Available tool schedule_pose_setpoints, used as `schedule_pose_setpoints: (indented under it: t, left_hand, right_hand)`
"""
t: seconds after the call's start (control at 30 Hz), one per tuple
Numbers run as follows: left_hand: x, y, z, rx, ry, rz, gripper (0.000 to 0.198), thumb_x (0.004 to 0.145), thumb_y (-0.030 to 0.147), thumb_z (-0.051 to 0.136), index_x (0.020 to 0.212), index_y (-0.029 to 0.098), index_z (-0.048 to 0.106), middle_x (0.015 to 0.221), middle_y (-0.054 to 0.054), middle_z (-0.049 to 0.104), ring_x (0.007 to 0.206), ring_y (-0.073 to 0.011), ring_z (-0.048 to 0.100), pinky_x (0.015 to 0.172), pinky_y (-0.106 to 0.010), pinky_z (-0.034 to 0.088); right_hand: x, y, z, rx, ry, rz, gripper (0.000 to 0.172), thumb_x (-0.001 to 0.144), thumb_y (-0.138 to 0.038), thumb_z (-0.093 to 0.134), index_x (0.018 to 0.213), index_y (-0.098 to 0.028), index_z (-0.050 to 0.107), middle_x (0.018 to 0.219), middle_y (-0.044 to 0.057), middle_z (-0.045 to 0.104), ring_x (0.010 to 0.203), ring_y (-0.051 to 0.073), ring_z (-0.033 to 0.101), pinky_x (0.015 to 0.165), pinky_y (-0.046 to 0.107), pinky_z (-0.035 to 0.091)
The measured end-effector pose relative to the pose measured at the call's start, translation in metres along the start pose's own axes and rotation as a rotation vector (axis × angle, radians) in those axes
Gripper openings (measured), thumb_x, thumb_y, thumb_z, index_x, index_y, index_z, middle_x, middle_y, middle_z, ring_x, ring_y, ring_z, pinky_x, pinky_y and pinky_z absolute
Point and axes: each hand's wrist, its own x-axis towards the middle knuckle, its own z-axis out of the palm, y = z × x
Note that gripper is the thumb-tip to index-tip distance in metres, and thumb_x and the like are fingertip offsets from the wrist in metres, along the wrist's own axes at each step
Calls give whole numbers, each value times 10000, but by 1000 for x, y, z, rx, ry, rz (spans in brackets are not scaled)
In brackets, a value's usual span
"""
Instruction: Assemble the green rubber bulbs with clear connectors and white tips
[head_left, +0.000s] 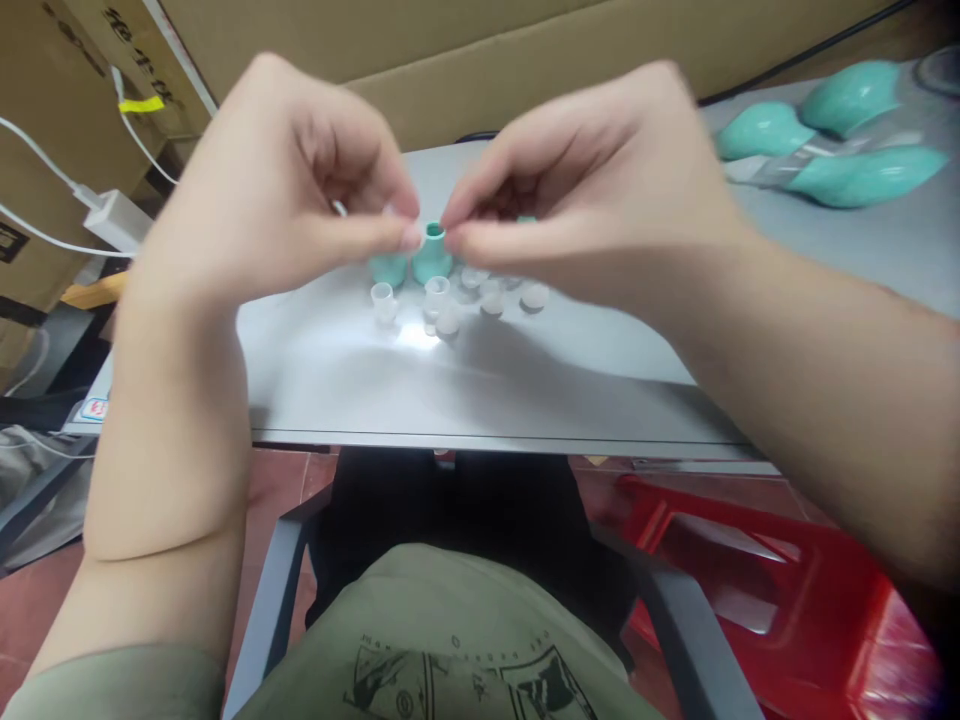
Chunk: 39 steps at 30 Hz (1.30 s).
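Observation:
My left hand (300,200) is raised above the table, thumb and forefinger pinched together. A small whitish bit shows near its fingertips, too blurred to name. Facing it, my right hand (592,190) is also closed in a pinch, and its fingers hide whatever they may hold. Between and just beyond the fingertips stands a turquoise bottle (433,264) with an open neck. Another turquoise piece (388,270) stands left of it, partly covered by my left hand. Nearer me lie several small translucent plastic pieces, among them a cup-like one (383,300) and a rounded one (534,296).
Turquoise rounded pieces in clear wrapping (862,170) lie at the right back of the grey table (337,400). Cardboard (480,60) stands behind it. A white charger (120,220) with cables is at the left. A red plastic stool (780,600) stands below right.

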Motion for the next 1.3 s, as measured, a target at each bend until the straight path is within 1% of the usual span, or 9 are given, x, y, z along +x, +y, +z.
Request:
schedule_pose_setpoints:
  t: [0.17, 0.27, 0.37, 0.5, 0.67, 0.83, 0.97, 1.17, 1.3]
  left_hand:
    - [-18, -14, -23, 243, -198, -61, 228, 922, 513, 889, 1092, 374, 949, 958, 28, 892, 1005, -290, 864, 927, -364, 678]
    - [-22, -17, -29, 371, -306, -69, 159, 922, 358, 804, 975, 365, 954, 925, 48, 897, 780, -218, 782, 756, -341, 576]
    - [-19, -19, -28, 355, -365, -77, 158, 914, 326, 801, 954, 377, 945, 951, 63, 910, 779, -197, 769, 732, -336, 543]
    - [-15, -21, -25, 319, -369, -97, 171, 885, 350, 814, 964, 421, 948, 981, 83, 918, 834, -215, 796, 787, -355, 578]
    - [-18, -22, -28, 261, -337, -52, 113, 871, 481, 870, 939, 414, 929, 970, 56, 914, 806, -246, 797, 751, -384, 572]
    - [-23, -30, -29, 274, -102, 101, 139, 857, 458, 903, 792, 356, 835, 739, 36, 793, 600, -210, 638, 608, -367, 434]
    - [-22, -31, -28, 255, -1, 116, 47, 861, 341, 837, 900, 317, 826, 821, 38, 802, 732, -216, 704, 736, -341, 487]
    - [-11, -26, -24, 319, -215, -2, 181, 868, 411, 822, 1023, 367, 903, 914, -6, 827, 804, -290, 728, 816, -407, 563]
    - [-11, -27, -22, 237, -168, 19, 76, 876, 415, 819, 896, 357, 864, 802, -3, 786, 669, -256, 652, 785, -432, 571]
  right_hand:
    - [5, -5, 16, -479, -352, -34, 254, 819, -4, 767, 940, -224, 804, 939, 55, 753, 1005, 261, 631, 883, 369, 431]
    - [12, -7, 28, -753, -478, 64, 334, 877, -63, 749, 1172, -218, 730, 1130, 123, 730, 1179, 348, 631, 868, 366, 414]
    - [15, -7, 34, -790, -526, 107, 424, 885, -117, 759, 1281, -226, 660, 1175, 116, 716, 1222, 370, 632, 900, 376, 456]
    - [14, -1, 39, -763, -514, 118, 476, 884, -143, 758, 1336, -226, 633, 1217, 111, 720, 1236, 392, 657, 1011, 449, 524]
    - [10, 12, 39, -641, -443, 48, 384, 884, -304, 875, 1200, -245, 666, 1085, 109, 741, 1198, 425, 660, 1098, 555, 528]
    - [6, 18, 27, -519, -425, -33, 328, 871, -228, 832, 1148, -270, 663, 1041, 68, 808, 1312, 414, 637, 1174, 561, 487]
    - [6, 20, 18, -432, -350, -102, 233, 926, -238, 740, 1146, -301, 696, 956, 39, 807, 1310, 376, 654, 1249, 555, 435]
    - [8, 15, 13, -506, -280, -144, 70, 969, -289, 690, 1038, -296, 704, 942, 54, 791, 1308, 359, 701, 1280, 550, 453]
    - [6, 18, 9, -510, -247, -141, 73, 992, -255, 666, 1002, -302, 720, 948, 53, 794, 1302, 352, 709, 1294, 563, 462]
